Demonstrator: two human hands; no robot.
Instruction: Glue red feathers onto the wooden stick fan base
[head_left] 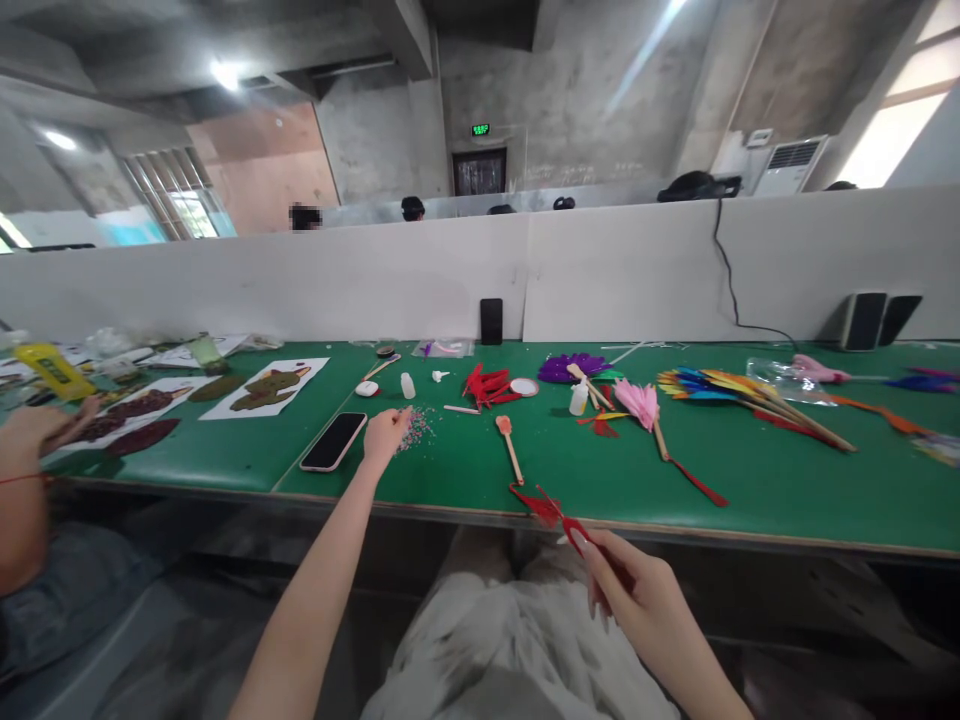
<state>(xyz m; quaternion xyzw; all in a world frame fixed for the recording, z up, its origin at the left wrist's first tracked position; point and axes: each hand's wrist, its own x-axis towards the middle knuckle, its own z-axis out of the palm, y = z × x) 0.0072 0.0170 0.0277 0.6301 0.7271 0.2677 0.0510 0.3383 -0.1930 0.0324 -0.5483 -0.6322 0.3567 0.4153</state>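
White partition [360,285]: the landmark, running across the room
Exit sign [480,130]: lit green, on the wall beyond the partition
Door [480,174]: dark, beyond the partition
Air conditioner [793,160]: beyond the partition's right part
Cable [724,262]: black, hanging down the partition's right part
Dark boxes [862,320]: two, before the partition's right part
Yellow bottle [54,372]: before the partition's left end

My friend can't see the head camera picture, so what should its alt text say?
A person's left hand is at some scattered tiny bits on a green table, near a phone, while the right hand holds a slim red tool. Colourful feathery bundles lie farther right.
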